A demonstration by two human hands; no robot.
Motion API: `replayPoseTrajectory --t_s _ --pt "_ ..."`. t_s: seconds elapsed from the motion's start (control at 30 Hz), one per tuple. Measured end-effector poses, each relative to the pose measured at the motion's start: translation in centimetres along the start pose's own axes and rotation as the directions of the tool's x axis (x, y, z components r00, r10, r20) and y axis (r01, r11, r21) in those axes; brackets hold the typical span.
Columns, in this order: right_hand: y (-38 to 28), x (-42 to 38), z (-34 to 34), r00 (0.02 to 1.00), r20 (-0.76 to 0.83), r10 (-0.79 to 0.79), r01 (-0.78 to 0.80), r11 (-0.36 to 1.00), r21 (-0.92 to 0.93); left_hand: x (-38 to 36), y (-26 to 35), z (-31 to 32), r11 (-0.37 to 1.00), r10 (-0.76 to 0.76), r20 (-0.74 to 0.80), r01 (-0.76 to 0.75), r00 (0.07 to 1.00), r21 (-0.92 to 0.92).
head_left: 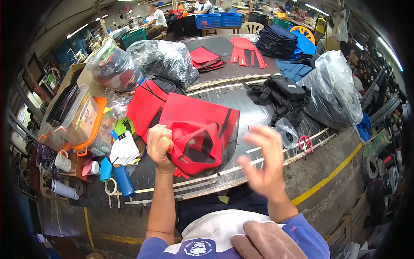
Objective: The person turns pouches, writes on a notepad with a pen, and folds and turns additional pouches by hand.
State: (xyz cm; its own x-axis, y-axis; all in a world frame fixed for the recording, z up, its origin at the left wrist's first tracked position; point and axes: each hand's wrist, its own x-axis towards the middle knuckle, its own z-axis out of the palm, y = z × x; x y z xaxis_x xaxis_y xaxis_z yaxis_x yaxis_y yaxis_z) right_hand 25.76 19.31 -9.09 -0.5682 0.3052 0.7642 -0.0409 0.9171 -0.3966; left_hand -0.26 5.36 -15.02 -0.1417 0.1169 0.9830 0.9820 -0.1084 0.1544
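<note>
My left hand is closed on the edge of a red fabric pouch that has a black mesh panel and small white lettering. The pouch's opening faces up and its sides are bunched. Under and behind it lie flat red fabric pieces with black mesh along the right side. To the right of the pouch my right hand is raised, a little blurred, its fingers apart and nothing in them.
Pink-handled scissors and a black bag lie to the right, by a large plastic sack. At left stand clear plastic boxes, a blue roll and a tape roll. Other people sit working at the back.
</note>
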Motion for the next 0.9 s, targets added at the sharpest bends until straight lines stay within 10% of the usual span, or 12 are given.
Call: replayPoseTrajectory --t_s 0.17,0.23,0.37,0.5,0.67,0.77,0.9 --pt "8.2 2.2 3.3 0.938 0.104 0.332 -0.348 0.904 0.250 -0.6 1.6 0.3 0.989 0.063 0.053 -0.056 0.997 -0.136" --pt "11.3 2.1 4.7 0.568 0.761 0.312 -0.795 0.448 0.409 -1.1 2.1 0.6 0.983 0.024 0.028 -0.019 0.999 -0.182" --pt "12.4 0.7 5.4 0.720 0.417 0.555 -0.676 0.427 0.601 -0.9 3.0 -1.2 0.999 -0.023 0.085 0.020 0.996 0.027" --pt "14.3 -0.1 4.4 0.686 0.412 0.599 -0.698 0.384 0.604 -3.5 3.2 -5.4 0.999 -0.035 0.533 0.042 0.846 -0.001" --pt "13.6 -0.9 6.4 0.670 0.426 0.608 -0.696 0.316 0.645 -8.3 2.8 -6.8 0.985 -0.137 0.331 0.094 0.934 0.142" --pt "12.2 -2.2 9.2 0.733 0.258 0.630 -0.433 0.140 0.890 -7.1 3.8 -5.6 0.922 -0.330 0.398 0.202 0.856 0.330" --pt "12.9 -2.7 8.9 0.715 0.369 0.594 -0.591 0.231 0.773 -5.5 2.2 -7.5 0.966 -0.257 0.700 0.205 0.666 0.160"
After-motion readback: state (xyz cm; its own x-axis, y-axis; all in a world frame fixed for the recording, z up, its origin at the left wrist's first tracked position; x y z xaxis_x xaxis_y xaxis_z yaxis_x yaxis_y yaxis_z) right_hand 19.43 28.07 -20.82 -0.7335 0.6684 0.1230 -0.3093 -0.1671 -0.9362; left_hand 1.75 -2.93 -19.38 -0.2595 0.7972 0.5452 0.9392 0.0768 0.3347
